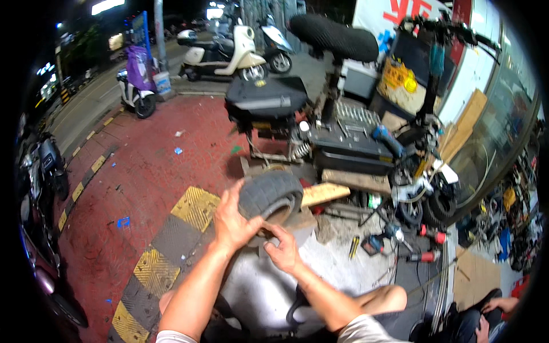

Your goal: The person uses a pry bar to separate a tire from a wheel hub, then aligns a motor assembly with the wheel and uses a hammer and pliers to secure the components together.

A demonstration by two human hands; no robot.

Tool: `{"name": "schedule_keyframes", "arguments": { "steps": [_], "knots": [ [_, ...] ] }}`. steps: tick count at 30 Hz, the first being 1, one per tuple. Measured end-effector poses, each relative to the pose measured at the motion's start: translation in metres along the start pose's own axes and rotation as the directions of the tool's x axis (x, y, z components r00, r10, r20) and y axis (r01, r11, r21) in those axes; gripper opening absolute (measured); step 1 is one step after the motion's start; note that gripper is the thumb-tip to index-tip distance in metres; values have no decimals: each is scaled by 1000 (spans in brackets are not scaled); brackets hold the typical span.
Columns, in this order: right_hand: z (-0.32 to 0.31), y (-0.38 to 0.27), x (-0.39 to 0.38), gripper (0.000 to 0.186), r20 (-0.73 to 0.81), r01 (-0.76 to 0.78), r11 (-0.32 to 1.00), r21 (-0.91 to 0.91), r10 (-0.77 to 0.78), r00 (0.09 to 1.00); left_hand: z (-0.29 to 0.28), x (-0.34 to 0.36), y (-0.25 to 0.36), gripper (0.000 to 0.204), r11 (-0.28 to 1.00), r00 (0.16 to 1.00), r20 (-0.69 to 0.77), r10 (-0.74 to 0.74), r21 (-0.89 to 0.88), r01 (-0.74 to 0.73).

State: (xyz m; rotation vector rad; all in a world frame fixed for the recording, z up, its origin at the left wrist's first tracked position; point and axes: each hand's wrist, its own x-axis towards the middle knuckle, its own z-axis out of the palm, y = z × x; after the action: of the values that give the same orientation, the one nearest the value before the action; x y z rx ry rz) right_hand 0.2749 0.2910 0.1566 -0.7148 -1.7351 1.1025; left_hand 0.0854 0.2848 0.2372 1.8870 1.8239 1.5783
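A small black tyre [264, 193] with a treaded face stands in front of me, tilted so that the wheel rim [280, 212] inside it shows on its right. My left hand [233, 222] is closed round the tyre's left side, fingers along the tread and thumb at the near edge. Just right of that thumb, my right hand [281, 249] is curled at the near lower edge, its fingertips pressed together against the wheel. What those fingertips pinch is hidden. Behind the wheel stands an electric scooter with a black deck [354, 146], partly taken apart.
On the deck lie a socket set [357, 114] and a blue power tool [389, 140]. A wooden board [325, 194] sits behind the tyre. Power tools [394, 234] and a yellow-black cutter [354, 246] lie right. A yellow-black ramp [154, 268] runs left. Another person's hand [492, 306] shows lower right.
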Motion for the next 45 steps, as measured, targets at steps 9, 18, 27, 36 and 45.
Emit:
{"name": "schedule_keyframes", "arguments": {
  "steps": [9, 18, 27, 36, 45],
  "knots": [
    [-276, -5, 3, 30, 121, -75, 284, -956, 613, 781, 0, -1, 7, 93, 999, 999, 11, 45, 5, -45],
    [-363, 160, -247, 59, -239, -467, 111, -877, 743, 625, 14, 6, 0, 92, 999, 995, 93, 42, 8, -43],
    [-200, 273, -411, 65, -267, -937, 271, -222, 907, 326, 29, 12, 33, 90, 996, 994, 106, -6, 88, -4],
    [-241, 140, -325, 37, -380, -762, 506, -404, 665, 643, 22, -1, 36, 92, 973, 999, 37, -10, 231, 2],
    [-282, -141, -85, 38, -157, -134, 673, -727, 27, 987, 30, -6, 61, 98, 918, 992, 103, 75, 381, -109]
  ]
}}
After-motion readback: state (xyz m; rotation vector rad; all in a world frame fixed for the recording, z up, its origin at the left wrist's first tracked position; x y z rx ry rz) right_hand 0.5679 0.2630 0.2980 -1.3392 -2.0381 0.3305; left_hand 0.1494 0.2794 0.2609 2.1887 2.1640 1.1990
